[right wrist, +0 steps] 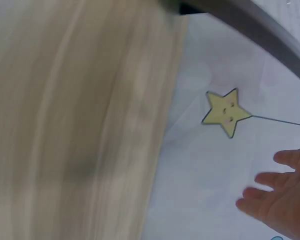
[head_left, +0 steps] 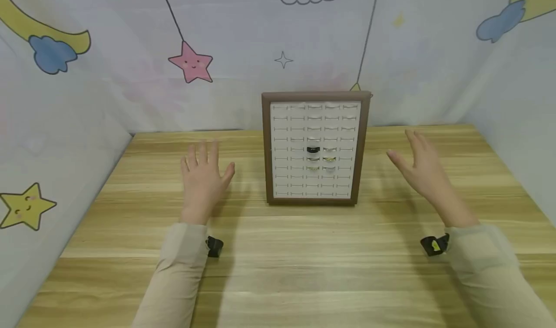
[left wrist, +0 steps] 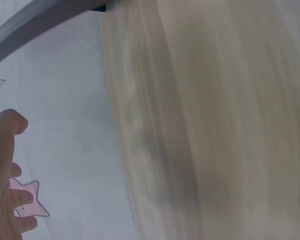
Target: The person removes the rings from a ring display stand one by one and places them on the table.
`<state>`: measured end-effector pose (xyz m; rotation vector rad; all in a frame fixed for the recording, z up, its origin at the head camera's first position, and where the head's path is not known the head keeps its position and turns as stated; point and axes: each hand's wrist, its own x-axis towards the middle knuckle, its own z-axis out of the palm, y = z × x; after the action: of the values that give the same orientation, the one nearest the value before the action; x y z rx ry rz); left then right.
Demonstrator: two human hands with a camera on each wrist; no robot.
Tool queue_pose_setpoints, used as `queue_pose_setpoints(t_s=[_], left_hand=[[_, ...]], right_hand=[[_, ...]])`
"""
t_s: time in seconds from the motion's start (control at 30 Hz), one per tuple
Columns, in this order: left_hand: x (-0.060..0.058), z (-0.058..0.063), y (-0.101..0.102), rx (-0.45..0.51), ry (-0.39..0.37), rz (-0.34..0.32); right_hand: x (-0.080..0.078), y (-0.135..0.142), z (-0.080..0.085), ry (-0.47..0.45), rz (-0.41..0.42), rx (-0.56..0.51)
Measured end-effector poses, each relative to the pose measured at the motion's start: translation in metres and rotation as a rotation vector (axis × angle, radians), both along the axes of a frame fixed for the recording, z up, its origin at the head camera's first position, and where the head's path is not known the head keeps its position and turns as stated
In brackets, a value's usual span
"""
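Upright on the worktop (head_left: pixel 278 260), about midway along the back edge and a little forward of it: a brown-framed display board (head_left: pixel 266 149), white-faced, with rows of narrow slots. Set in the slots just below the middle of the face, in two neighbouring columns of three: six rings. At the top of the one column, a black ring (head_left: pixel 313 149), with a dull metallic ring (head_left: pixel 313 159) under it and a gold-toned ring (head_left: pixel 312 168) lowest. In the column beside it, a pale ring (head_left: pixel 329 149), then a yellow-gold ring (head_left: pixel 329 159), then a silvery ring (head_left: pixel 330 169).

Left grip (head_left: pixel 202 174) released, fingers spread and pointing to the back edge, thumb out towards the board; above the worktop, between the board and the back left corner, apart from the frame. Right grip (head_left: pixel 419 166) likewise released, fingers extended, thumb angled towards the board; well apart from it, on the side of the back right corner.

At both wrists, light sleeves (head_left: pixel 178 265) and small black devices (head_left: pixel 215 247). Behind the back edge, a pale cloth (head_left: pixel 243 43) printed with a pink star (head_left: pixel 192 63) and blue clouds (head_left: pixel 53 53); on the left side, a yellow star (head_left: pixel 28 206).
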<state>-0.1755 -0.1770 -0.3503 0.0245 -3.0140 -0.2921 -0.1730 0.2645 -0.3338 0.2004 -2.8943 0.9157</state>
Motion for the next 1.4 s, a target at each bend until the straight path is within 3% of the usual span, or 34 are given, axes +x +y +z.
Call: queue_pose_setpoints(t_s=[0.2, 0.37, 0.47, 0.63, 0.9, 1.2, 1.4], left_hand=[[0.002, 0.008, 0.019, 0.094, 0.164, -0.084], [0.003, 0.011, 0.038, 0.171, 0.409, -0.152], [0.004, 0.014, 0.049, 0.241, 0.496, -0.183], [0.007, 0.020, 0.065, 0.335, 0.510, -0.209], [0.013, 0.026, 0.090, 0.390, 0.475, -0.278], [0.013, 0.024, 0.118, 0.397, 0.464, -0.384], [0.009, 0.021, 0.134, 0.445, 0.389, -0.390]], right_hand=[[-0.001, -0.021, 0.015, -0.163, 0.041, -0.211], [-0.006, -0.036, 0.017, -0.206, 0.100, -0.368], [-0.010, -0.044, 0.016, -0.225, 0.138, -0.431], [-0.015, -0.053, 0.014, -0.254, 0.144, -0.483], [-0.018, -0.057, 0.011, -0.279, 0.104, -0.474], [-0.018, -0.058, 0.013, -0.287, 0.087, -0.494], [-0.019, -0.060, 0.013, -0.264, 0.084, -0.517]])
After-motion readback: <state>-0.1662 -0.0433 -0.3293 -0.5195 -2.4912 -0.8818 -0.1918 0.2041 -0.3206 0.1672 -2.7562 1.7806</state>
